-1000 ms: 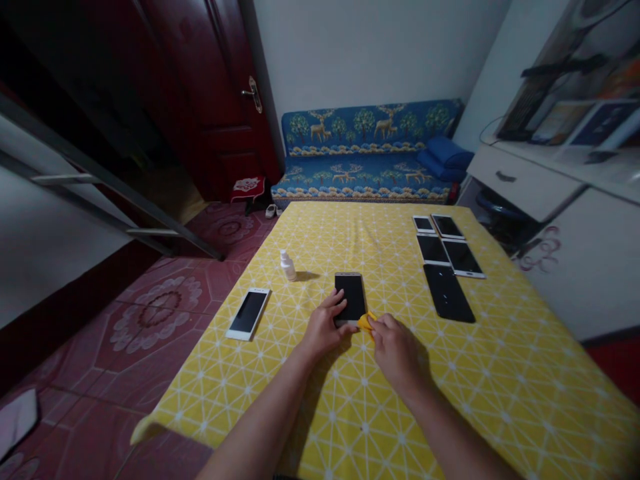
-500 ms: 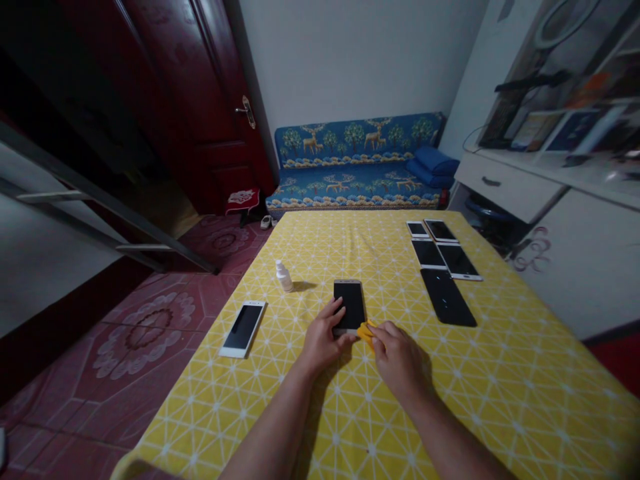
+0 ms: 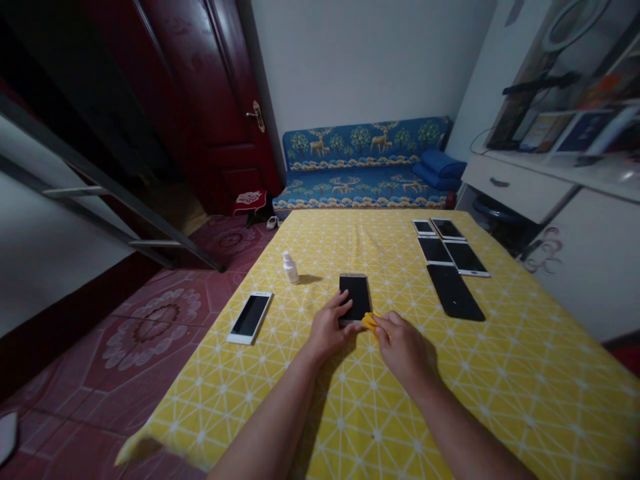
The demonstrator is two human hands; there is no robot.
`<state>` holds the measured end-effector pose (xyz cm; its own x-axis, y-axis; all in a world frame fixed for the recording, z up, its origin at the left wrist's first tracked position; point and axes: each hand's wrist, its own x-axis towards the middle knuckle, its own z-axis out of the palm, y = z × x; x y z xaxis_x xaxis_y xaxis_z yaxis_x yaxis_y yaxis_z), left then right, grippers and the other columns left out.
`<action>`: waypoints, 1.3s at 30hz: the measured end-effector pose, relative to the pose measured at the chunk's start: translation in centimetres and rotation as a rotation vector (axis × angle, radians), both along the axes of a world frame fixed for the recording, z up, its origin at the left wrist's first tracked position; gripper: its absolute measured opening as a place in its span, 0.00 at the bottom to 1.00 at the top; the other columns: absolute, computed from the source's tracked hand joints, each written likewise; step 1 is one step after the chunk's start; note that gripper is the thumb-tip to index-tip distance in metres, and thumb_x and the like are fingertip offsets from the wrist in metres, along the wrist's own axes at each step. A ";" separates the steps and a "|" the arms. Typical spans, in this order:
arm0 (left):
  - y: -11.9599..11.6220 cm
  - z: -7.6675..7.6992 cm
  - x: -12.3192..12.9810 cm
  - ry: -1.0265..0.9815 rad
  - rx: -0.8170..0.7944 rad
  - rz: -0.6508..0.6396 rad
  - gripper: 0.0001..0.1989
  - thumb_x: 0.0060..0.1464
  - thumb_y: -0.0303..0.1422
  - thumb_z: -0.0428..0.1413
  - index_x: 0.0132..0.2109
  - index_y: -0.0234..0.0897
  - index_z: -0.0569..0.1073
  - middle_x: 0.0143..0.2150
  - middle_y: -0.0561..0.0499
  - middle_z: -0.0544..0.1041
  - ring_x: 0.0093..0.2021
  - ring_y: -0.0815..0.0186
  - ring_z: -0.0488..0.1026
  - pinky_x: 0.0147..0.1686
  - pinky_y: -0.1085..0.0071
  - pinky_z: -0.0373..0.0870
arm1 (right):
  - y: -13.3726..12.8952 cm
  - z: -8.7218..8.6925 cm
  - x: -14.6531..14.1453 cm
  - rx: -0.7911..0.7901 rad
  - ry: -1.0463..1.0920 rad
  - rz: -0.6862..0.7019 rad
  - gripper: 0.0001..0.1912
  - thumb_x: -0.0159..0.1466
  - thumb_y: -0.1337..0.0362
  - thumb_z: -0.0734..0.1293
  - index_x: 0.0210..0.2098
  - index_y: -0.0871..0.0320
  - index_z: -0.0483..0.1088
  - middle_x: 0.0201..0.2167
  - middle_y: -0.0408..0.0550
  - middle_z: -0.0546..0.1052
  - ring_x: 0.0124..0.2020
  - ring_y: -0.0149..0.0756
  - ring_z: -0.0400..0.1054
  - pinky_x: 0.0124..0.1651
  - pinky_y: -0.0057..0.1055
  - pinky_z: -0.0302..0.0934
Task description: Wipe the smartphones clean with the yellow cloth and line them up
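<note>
A smartphone (image 3: pixel 358 293) with a dark screen lies face up on the yellow patterned tablecloth. My left hand (image 3: pixel 331 325) grips it at its lower left, fingers over the left edge of the screen and thumb along the bottom end. Pinched in my right hand (image 3: pixel 403 341) is a bunched yellow cloth (image 3: pixel 371 321), which touches the phone's lower right corner. A small white bottle (image 3: pixel 291 268) stands upright to the left. Nearer the table's left edge lies a white smartphone (image 3: pixel 251 317), screen up.
On the right of the table (image 3: pixel 500 373) several phones (image 3: pixel 467 257) lie grouped, with a large black one (image 3: pixel 455 292) closest to me. Beyond the far edge is a blue sofa (image 3: pixel 350 177). A white cabinet (image 3: pixel 585 247) stands at right, a metal ladder (image 3: pixel 155 220) at left.
The whole view has shifted slightly, so things appear a little further right and higher. Both hands keep nearly the same place on the phone, the cloth still at its lower right corner.
</note>
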<state>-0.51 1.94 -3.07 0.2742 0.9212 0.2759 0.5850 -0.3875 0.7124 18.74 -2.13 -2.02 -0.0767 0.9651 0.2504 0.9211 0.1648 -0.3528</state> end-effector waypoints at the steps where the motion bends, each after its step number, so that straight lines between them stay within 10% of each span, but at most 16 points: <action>1: 0.0 0.0 0.0 0.000 0.000 0.000 0.29 0.52 0.39 0.66 0.60 0.33 0.74 0.68 0.38 0.65 0.70 0.48 0.59 0.67 0.49 0.61 | 0.1 -0.1 0.0 -0.007 0.003 -0.002 0.16 0.67 0.67 0.62 0.49 0.48 0.76 0.40 0.44 0.77 0.38 0.35 0.72 0.36 0.30 0.58; 39: 0.1 0.1 -0.2 -0.096 -0.019 0.001 0.28 0.48 0.37 0.68 0.57 0.36 0.77 0.67 0.39 0.67 0.69 0.46 0.61 0.66 0.47 0.61 | 0.9 0.0 -0.5 -0.048 0.080 -0.032 0.14 0.67 0.67 0.62 0.44 0.51 0.77 0.40 0.45 0.78 0.40 0.34 0.72 0.38 0.29 0.56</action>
<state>-0.68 2.08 -3.01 0.2466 0.9266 0.2837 0.5140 -0.3733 0.7723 18.23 -1.21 -1.99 -0.0273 0.9778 0.2076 0.8941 0.1167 -0.4324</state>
